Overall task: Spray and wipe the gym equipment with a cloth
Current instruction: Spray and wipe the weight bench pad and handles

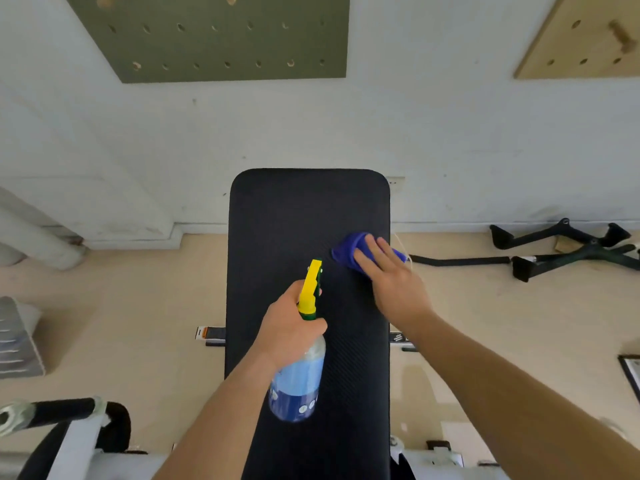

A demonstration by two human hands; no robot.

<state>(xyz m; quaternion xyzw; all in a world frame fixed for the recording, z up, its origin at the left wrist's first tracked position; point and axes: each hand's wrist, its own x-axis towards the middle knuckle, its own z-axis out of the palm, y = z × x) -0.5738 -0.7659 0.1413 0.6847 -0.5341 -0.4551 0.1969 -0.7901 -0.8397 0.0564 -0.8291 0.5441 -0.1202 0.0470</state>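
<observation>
Soft, bright, even light fills the room, and the white wall point(450, 133) looks washed out and faintly bluish. Shadows are weak. The floor point(433, 382) carries a pale sheen. The black pad point(304, 216) swallows detail. Wide-angle stretch bends the edges, and the corners look soft.

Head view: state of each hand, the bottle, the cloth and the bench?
left hand, grips the neck of the spray bottle
spray bottle, held over the bench pad, nozzle forward
right hand, fingers straight, pressing the cloth
cloth, bunched, on the pad's right side
bench pad, cloth pressed against it
</observation>
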